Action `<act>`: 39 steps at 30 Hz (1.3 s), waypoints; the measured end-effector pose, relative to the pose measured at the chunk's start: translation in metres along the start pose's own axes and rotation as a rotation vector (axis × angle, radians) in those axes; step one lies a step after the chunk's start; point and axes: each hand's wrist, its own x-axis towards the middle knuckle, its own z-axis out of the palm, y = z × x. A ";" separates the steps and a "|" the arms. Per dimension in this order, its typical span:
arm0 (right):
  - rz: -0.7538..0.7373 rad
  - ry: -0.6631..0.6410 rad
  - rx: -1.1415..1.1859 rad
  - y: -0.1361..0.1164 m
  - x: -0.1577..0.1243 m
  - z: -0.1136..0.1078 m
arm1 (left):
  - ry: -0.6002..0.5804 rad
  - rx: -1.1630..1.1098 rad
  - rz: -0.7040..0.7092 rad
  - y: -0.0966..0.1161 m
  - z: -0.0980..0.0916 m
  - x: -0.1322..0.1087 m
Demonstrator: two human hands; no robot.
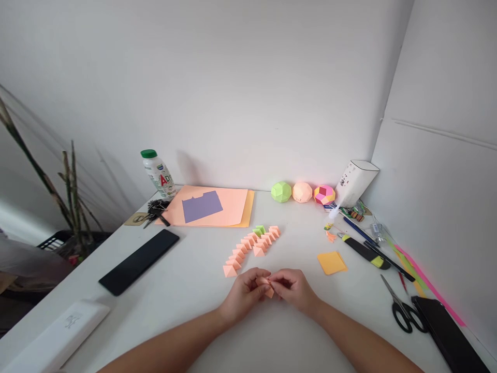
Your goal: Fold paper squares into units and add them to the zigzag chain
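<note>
a small, smooth, folded peach paper piece [269, 292] was between two bare hands, above the near part of the matte white table [186, 316]. the left hand [243, 291] had its fingers curled around the piece, thumb pressed on it; the right hand [295, 291] had thumb and fingertips pinched narrowly at its edge.

just beyond lay two slanting rows of pointed, crisply creased paper units [237, 252], mostly peach, with a few green ones at the far end; they overlapped too much for an exact count. against the wall sat three faceted paper balls: one green [281, 191], one peach [302, 192], one pink-and-yellow [324, 195].

to the right were one small stack of orange square sheets [331, 263], one yellow-and-black cutter [363, 250] and one pair of metal scissors [399, 301] with two black looped handles. at the far left, one jagged-edged purple sheet [202, 207] lay on one large flat peach sheet [236, 202], near one glossy white bottle [159, 173] with a green cap.
</note>
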 end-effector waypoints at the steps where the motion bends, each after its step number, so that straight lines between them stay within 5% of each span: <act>1: 0.000 0.000 0.003 0.000 0.000 0.000 | 0.001 0.002 -0.002 0.000 0.000 0.000; 39: 0.049 -0.049 0.041 -0.006 0.000 -0.002 | 0.012 -0.028 -0.002 -0.001 -0.002 0.000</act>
